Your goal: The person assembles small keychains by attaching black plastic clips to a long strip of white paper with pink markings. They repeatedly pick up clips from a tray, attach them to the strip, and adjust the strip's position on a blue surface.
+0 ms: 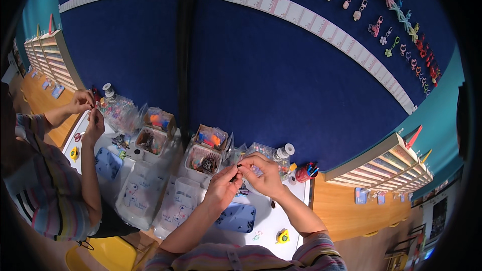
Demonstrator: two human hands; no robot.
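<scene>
My left hand [221, 189] and my right hand [263, 176] meet in front of me, above the table. Their fingertips pinch a small dark piece [239, 166], too small for me to name its kind. Below them lies a blue patterned tray [235, 219] with small dark bits on it, partly covered by my left forearm. Just beyond my left hand stands a white basket [189, 159] of dark small items. A clear box of colourful beads [263, 149] sits behind my right hand, partly hidden by it.
A white spool [288, 149] and a red pen cup [305, 172] stand at the back right. Nearer is a yellow tape measure [282, 236]. Printed plastic bags [176, 206] lie left. A blue board [281, 85] rises behind; the left side looks like a mirror reflection.
</scene>
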